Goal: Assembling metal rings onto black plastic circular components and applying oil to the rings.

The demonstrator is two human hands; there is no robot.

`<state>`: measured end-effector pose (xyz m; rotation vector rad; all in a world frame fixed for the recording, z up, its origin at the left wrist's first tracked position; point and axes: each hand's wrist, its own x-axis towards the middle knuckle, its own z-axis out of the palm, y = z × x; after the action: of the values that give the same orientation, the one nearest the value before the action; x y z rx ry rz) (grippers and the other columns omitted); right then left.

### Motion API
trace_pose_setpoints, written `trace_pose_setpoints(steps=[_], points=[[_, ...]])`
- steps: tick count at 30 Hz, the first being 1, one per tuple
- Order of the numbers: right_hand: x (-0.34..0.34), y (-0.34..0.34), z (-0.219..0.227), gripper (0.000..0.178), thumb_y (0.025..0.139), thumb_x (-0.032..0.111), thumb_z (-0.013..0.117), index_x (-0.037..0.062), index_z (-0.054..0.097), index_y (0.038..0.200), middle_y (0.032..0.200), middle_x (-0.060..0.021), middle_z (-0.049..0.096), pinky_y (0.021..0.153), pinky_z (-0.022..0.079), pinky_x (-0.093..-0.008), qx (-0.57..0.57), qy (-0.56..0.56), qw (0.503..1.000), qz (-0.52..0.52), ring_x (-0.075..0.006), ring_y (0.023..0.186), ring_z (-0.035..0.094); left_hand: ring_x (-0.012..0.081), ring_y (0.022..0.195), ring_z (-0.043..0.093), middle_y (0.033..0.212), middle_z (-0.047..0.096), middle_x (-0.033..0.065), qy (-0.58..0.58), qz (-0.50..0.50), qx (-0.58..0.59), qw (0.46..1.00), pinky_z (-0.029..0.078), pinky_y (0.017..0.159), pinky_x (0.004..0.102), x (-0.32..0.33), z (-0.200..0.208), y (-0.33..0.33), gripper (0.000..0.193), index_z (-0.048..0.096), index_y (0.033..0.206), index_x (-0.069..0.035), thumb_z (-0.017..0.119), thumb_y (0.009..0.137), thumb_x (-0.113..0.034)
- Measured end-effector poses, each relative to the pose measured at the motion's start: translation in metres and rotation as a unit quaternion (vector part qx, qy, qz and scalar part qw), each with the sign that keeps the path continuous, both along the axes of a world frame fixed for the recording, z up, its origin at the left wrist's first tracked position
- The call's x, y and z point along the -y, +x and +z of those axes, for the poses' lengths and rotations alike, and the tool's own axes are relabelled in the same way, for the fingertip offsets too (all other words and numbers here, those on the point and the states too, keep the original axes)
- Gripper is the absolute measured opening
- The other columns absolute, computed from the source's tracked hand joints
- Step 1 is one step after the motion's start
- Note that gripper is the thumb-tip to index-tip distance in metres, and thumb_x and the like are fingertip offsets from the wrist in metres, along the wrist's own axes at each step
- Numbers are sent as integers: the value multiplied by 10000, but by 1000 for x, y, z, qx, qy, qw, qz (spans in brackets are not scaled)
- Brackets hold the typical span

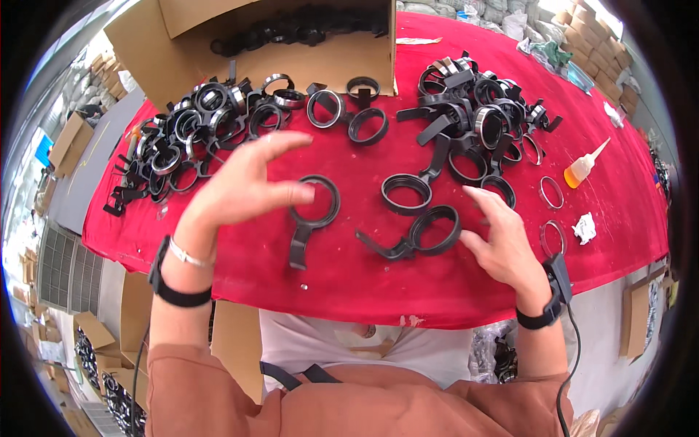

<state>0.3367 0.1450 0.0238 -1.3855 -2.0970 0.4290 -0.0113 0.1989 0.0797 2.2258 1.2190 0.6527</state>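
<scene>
Tabletop (pixel 357 291): red-clothed, in a room of cartons (pixel 70 142) and sacks (pixel 81 95). Left hand (pixel 244 182): spread, thumb over a black ring (pixel 335 204) toward the near edge. Right hand (pixel 502 244): thumb and fingers parted, beside a second ring (pixel 455 226).

Red-covered desk (pixel 342 291), piled on both sides

By the left grip's (pixel 251 186) thumb lies a black ring with a flat arm (pixel 301 242), contact unclear; near the right grip (pixel 502 237), on its inner side, lie two ring pieces (pixel 408 209). Beyond the left grip spreads a ring heap (pixel 211 124), beyond the right a second heap (pixel 466 109), with an open cardboard box (pixel 145 65) behind the first. Right of the right grip: thin pale rings (pixel 555 208), crumpled white paper (pixel 584 229) and, farther off, an amber-filled nozzle bottle (pixel 579 172).
</scene>
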Motion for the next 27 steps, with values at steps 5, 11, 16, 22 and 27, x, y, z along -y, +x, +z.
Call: trace_pose_setpoints(steps=[5,11,16,22,27], points=[[26,5,-6,558,717,24,688,7,485,1236,1138,-190,563,819,494,-350,-30,-23,998,-57,-308,968,594,311,1277,388,1335,449,191,70,73,-51,994,314,1065,389,52,-38,-17,825,467,1283,8,831,597,-269],[51,4,-19,530,722,22,678,-2,496,1219,1127,-187,570,815,496,-360,-29,8,997,-74,-309,972,592,316,971,577,1042,593,154,171,206,-94,959,467,815,381,73,-37,28,537,589,1080,8,772,684,-305],[72,1,-32,398,749,82,678,-5,552,1116,1042,-202,586,850,473,-407,9,108,993,-50,-347,999,564,355,810,627,820,639,194,0,189,-359,914,500,713,420,45,-36,37,470,634,904,-13,753,670,-403],[100,70,-34,425,674,216,794,3,598,986,788,-119,573,629,485,-351,-29,145,921,-359,-235,684,583,380,765,595,771,588,242,33,93,-242,965,473,682,421,32,-47,12,333,588,722,73,742,629,-207],[73,138,-32,893,624,517,766,-74,463,1220,1171,-230,503,922,430,-425,130,54,889,-435,-353,1130,475,138,701,533,846,548,49,-39,91,-100,990,447,647,280,44,-41,-1,215,569,858,13,663,664,15]])
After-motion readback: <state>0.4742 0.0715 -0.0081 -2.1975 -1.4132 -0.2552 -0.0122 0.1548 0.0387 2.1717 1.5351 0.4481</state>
